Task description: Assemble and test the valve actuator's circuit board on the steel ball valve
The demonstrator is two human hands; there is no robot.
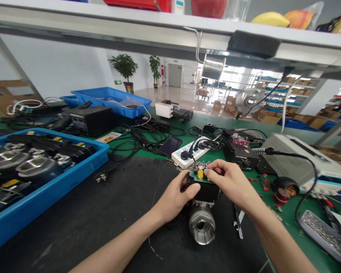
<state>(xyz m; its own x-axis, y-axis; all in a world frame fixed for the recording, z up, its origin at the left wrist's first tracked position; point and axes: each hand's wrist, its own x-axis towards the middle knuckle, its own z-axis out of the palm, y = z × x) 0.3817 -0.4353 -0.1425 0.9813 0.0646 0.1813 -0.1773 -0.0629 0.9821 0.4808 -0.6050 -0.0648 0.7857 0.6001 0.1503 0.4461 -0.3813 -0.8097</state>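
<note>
A motorized ball valve stands on the black mat, its steel valve body (202, 225) facing me with the threaded port. Above it sits the black actuator housing (206, 192), uncovered on top. A green circuit board (198, 176) with a yellow block-shaped part (200, 174) shows there. My left hand (177, 195) grips the housing's left side, thumb on the near face. My right hand (230, 180) is closed with thumb and forefinger pinched at the board's right edge; the fingertips partly cover what they hold.
At left, a blue tray (59, 182) holds several similar valves. Behind the valve lie small nuts and a white power strip (184, 162). A wrench (239, 224), a soldering iron holder (261, 151) and a tray of screws (322, 231) are on the right. A shelf (159, 24) crosses overhead.
</note>
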